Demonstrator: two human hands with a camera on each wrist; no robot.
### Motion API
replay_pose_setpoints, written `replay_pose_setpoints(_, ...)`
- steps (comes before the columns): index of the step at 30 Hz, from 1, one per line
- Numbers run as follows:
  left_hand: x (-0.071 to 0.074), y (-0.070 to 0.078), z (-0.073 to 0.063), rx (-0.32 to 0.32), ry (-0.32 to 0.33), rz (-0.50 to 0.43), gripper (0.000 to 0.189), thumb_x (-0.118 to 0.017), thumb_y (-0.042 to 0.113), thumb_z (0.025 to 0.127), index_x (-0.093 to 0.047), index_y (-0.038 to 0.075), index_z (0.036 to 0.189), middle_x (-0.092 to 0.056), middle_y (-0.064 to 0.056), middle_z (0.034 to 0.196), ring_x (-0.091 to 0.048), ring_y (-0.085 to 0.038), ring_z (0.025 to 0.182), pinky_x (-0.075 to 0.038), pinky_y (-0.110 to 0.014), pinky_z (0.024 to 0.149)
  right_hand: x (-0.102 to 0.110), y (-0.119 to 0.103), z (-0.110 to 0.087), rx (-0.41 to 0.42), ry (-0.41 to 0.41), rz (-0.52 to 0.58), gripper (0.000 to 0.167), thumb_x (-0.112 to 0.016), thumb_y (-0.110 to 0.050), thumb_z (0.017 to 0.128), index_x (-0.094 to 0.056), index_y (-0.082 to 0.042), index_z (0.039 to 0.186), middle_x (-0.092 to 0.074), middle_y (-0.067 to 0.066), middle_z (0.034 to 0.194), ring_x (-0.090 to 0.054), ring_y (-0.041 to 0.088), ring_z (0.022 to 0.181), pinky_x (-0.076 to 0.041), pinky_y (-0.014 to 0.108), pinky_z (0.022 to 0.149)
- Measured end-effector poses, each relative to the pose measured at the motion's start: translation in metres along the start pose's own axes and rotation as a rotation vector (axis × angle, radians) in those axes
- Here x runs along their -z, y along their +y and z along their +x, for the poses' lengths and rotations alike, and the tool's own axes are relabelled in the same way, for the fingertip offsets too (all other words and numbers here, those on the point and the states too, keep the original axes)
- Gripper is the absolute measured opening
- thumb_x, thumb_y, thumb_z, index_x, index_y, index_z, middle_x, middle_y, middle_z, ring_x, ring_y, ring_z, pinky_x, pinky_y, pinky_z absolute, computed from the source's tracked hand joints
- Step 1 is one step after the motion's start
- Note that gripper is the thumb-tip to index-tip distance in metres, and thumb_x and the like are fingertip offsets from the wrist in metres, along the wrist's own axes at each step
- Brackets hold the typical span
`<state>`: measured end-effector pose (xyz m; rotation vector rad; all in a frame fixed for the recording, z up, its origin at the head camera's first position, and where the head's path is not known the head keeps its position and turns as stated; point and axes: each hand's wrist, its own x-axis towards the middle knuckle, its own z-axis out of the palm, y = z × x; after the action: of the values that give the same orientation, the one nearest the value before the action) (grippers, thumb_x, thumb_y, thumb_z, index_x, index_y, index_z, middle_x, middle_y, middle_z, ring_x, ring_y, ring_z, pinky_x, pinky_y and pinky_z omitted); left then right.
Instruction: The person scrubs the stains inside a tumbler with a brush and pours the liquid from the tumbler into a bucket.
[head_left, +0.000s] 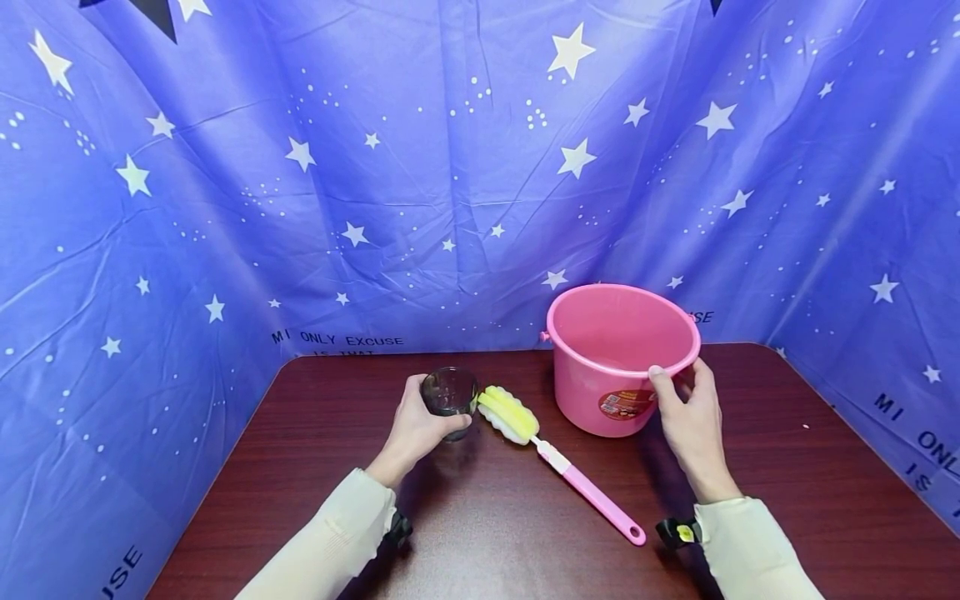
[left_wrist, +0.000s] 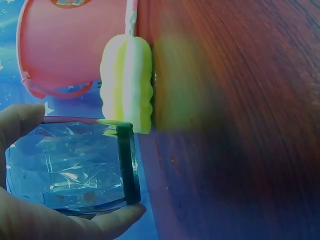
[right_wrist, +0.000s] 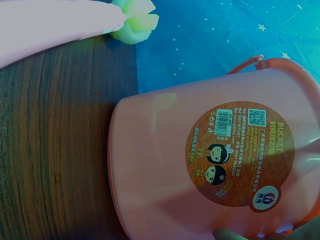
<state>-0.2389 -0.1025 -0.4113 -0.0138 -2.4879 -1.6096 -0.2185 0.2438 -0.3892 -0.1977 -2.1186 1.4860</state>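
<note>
My left hand (head_left: 420, 425) holds a clear dark-tinted glass cup (head_left: 448, 387), fingers and thumb around its sides. In the left wrist view the cup (left_wrist: 75, 167) shows its faceted wall and thick base. My right hand (head_left: 694, 421) grips the rim of a pink bucket (head_left: 585, 383) on its right side, thumb on the near edge. A round brown label (right_wrist: 240, 155) marks the bucket's wall in the right wrist view. Between the hands lies a sponge cup brush (head_left: 510, 414), with a yellow-and-white head near the cup and a pink handle (head_left: 600, 500) pointing toward the front right.
All of this is at a dark red-brown wooden table (head_left: 300, 475). A blue curtain (head_left: 420, 192) with white stars hangs behind it and along both sides. The bucket's own handle (right_wrist: 245, 64) hangs at its far side.
</note>
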Motion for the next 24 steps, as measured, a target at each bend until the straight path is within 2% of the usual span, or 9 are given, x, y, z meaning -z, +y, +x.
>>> replay_pose_setpoints(13,0.002,-0.009,0.001,0.062,0.004,0.026,0.081,-0.087,0.020,0.062,-0.040,0.005,0.126,-0.053,-0.017,0.124,-0.055,-0.033,0.112,-0.046,-0.047,0.092,0.000,0.002,0.002,-0.006,-0.004,0.003,0.063,-0.058,-0.030,0.094,-0.033,-0.004,0.145,-0.041,0.019,0.138,-0.040,0.031,0.126,-0.029,0.045,0.109)
replay_pose_setpoints(24,0.003,-0.015,0.003,0.100,0.015,0.035,0.084,-0.087,0.020,0.061,-0.039,0.005,0.128,-0.052,-0.018,0.126,-0.053,-0.035,0.115,-0.045,-0.049,0.092,0.000,0.000,0.000,0.005,0.008,-0.003,0.061,-0.058,-0.031,0.094,-0.035,-0.004,0.144,-0.043,0.016,0.136,-0.042,0.027,0.124,-0.031,0.043,0.108)
